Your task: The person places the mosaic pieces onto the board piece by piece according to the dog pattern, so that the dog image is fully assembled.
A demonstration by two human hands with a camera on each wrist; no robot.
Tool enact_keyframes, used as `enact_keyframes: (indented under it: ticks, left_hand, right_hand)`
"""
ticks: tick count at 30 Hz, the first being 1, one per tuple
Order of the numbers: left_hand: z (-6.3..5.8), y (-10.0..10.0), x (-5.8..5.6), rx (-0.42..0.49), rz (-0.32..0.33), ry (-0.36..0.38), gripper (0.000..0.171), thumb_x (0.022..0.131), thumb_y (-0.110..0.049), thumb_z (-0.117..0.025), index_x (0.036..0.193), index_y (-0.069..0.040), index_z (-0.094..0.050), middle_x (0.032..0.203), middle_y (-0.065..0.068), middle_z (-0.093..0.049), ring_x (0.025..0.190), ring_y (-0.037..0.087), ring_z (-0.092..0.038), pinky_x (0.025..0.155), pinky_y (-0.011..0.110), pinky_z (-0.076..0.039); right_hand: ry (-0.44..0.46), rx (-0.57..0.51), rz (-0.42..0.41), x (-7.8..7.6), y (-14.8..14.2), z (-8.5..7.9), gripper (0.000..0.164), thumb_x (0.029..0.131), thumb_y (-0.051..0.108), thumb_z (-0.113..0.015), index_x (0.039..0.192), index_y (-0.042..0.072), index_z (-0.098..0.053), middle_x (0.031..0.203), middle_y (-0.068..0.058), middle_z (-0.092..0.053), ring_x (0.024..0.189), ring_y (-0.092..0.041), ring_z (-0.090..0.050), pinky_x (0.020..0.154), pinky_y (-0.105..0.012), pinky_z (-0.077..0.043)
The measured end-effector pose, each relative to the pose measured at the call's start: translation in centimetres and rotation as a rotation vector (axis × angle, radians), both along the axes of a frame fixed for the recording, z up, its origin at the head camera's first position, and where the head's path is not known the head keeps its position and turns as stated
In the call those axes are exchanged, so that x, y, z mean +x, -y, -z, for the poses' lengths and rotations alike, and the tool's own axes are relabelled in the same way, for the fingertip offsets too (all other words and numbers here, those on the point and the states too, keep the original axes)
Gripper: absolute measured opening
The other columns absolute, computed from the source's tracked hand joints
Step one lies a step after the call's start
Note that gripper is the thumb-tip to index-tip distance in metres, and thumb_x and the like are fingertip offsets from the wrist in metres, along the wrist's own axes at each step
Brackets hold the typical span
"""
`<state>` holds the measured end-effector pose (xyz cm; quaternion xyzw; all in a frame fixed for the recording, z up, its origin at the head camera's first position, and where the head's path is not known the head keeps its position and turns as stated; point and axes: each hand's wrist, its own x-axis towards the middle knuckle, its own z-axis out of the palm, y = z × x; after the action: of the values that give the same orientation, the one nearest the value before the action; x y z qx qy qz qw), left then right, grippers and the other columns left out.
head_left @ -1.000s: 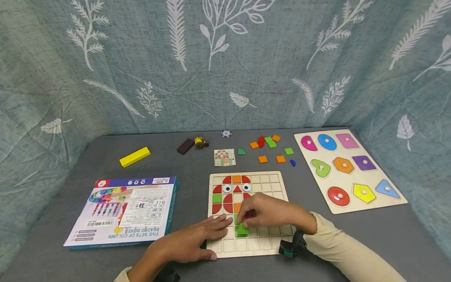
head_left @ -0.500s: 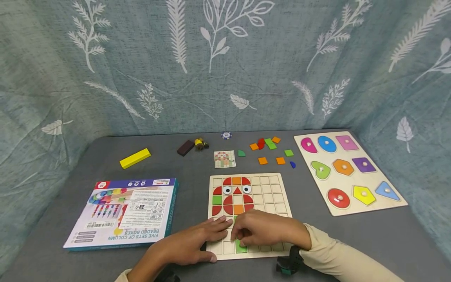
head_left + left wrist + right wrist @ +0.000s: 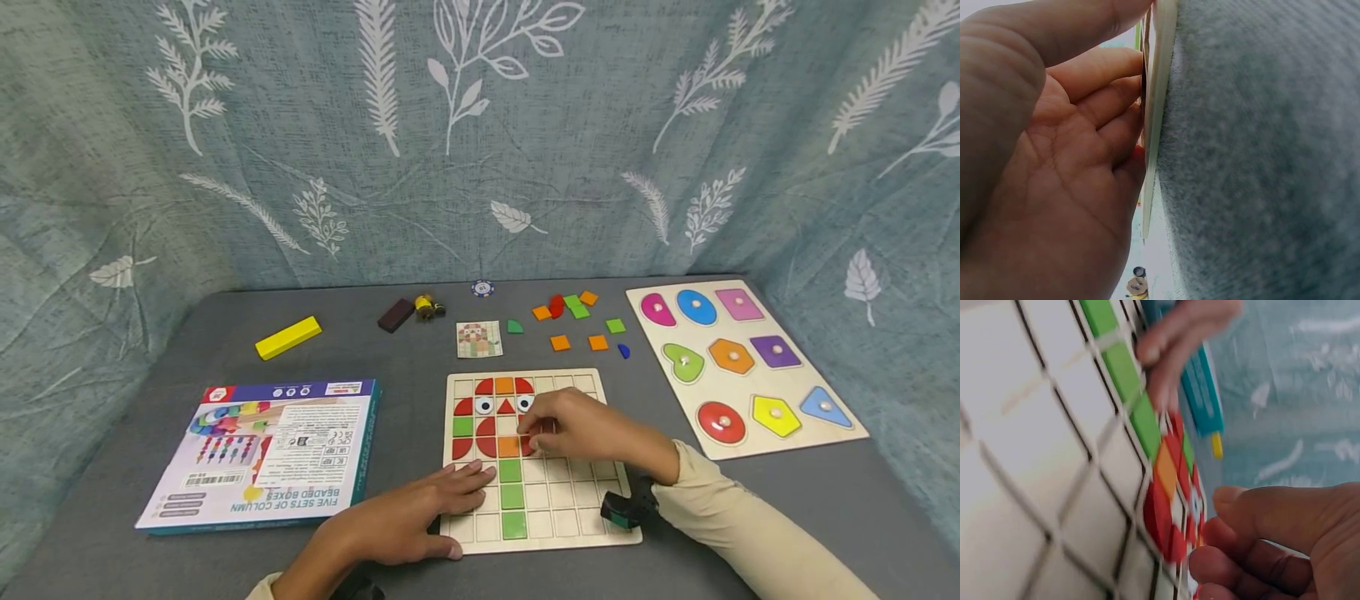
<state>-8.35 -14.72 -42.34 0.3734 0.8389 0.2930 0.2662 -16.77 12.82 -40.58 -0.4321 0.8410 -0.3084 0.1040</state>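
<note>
A wooden grid board [image 3: 562,500] lies flat on the table, partly filled with red, orange and green tiles and two eye tiles. My left hand [image 3: 420,512] rests on its left edge, fingers straight on the surface and thumb at the near corner. Three green square tiles [image 3: 512,497] run down one column to the bottom row. Over the red tiles on the right of the pattern, my right hand [image 3: 577,425] hovers with loosely bent fingers. In the right wrist view, a gap shows between its thumb [image 3: 1279,509] and fingers, with no tile there.
Behind the board lie a picture card [image 3: 478,340], a green quarter-round tile [image 3: 514,327] and several loose tiles [image 3: 597,342]. A shape puzzle [image 3: 720,400] sits at right, a box [image 3: 255,458] at left. Farther back are a yellow block [image 3: 288,337] and dark block [image 3: 396,315].
My right hand has moved a green tile down the column to the bottom cell, let it go, then risen toward the upper part of the board. The left hand stays put.
</note>
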Motion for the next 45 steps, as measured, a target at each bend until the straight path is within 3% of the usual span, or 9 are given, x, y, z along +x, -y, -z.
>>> enact_keyframes:
  ticks: [3,11,22,27,36,45]
  left_hand:
    - [-0.1,0.0,0.0,0.001,0.001,0.004,0.063,0.091,-0.021,-0.070,0.146,-0.010,-0.044,0.158,-0.004,-0.026,0.146,0.020,-0.015,0.114,0.044,-0.021]
    - [0.0,0.1,0.0,0.011,0.010,-0.008,0.063,0.091,-0.021,-0.070,0.146,-0.009,-0.044,0.158,-0.003,-0.026,0.146,0.020,-0.015,0.114,0.043,-0.021]
    - [0.2,0.1,0.0,0.040,0.012,-0.004,0.064,0.090,-0.019,-0.070,0.147,-0.007,-0.043,0.158,-0.002,-0.025,0.146,0.020,-0.014,0.115,0.041,-0.020]
    - [0.2,0.2,0.0,0.038,0.011,0.001,0.064,0.091,-0.020,-0.070,0.147,-0.009,-0.042,0.159,-0.003,-0.024,0.146,0.020,-0.014,0.114,0.042,-0.021]
    - [0.2,0.1,0.0,0.044,0.016,0.009,0.064,0.091,-0.020,-0.069,0.148,-0.009,-0.041,0.159,-0.004,-0.024,0.147,0.019,-0.013,0.114,0.042,-0.021]
    - [0.3,0.2,0.0,0.041,0.013,0.011,0.064,0.091,-0.020,-0.069,0.148,-0.009,-0.041,0.159,-0.004,-0.024,0.147,0.020,-0.013,0.114,0.042,-0.021]
  right_hand:
    - [-0.015,-0.044,0.041,-1.2,-0.9,0.2,0.013,0.086,-0.001,-0.068,0.097,0.003,-0.074,0.090,0.000,-0.068,0.075,-0.008,-0.056,0.067,-0.025,-0.050]
    - [0.072,-0.140,0.187,-4.2,-2.7,1.0,0.015,0.089,-0.003,-0.065,0.101,-0.002,-0.072,0.091,-0.005,-0.070,0.077,-0.014,-0.061,0.069,-0.030,-0.052]
    - [-0.012,-0.147,0.401,-7.7,-4.0,2.0,0.018,0.088,-0.001,-0.067,0.106,-0.006,-0.069,0.097,-0.014,-0.067,0.086,-0.027,-0.063,0.076,-0.042,-0.052]
    - [-0.031,-0.130,0.462,-8.7,-3.9,2.1,0.023,0.088,-0.002,-0.066,0.110,-0.006,-0.069,0.099,-0.016,-0.065,0.083,-0.025,-0.059,0.072,-0.039,-0.050]
    - [-0.043,-0.087,0.467,-9.9,-3.0,2.4,0.026,0.088,-0.003,-0.067,0.113,-0.007,-0.068,0.108,-0.019,-0.067,0.090,-0.029,-0.062,0.078,-0.042,-0.051]
    - [-0.030,-0.035,0.453,-9.9,-3.1,2.2,0.018,0.086,-0.006,-0.067,0.104,-0.006,-0.071,0.088,-0.012,-0.064,0.073,-0.021,-0.055,0.065,-0.034,-0.046]
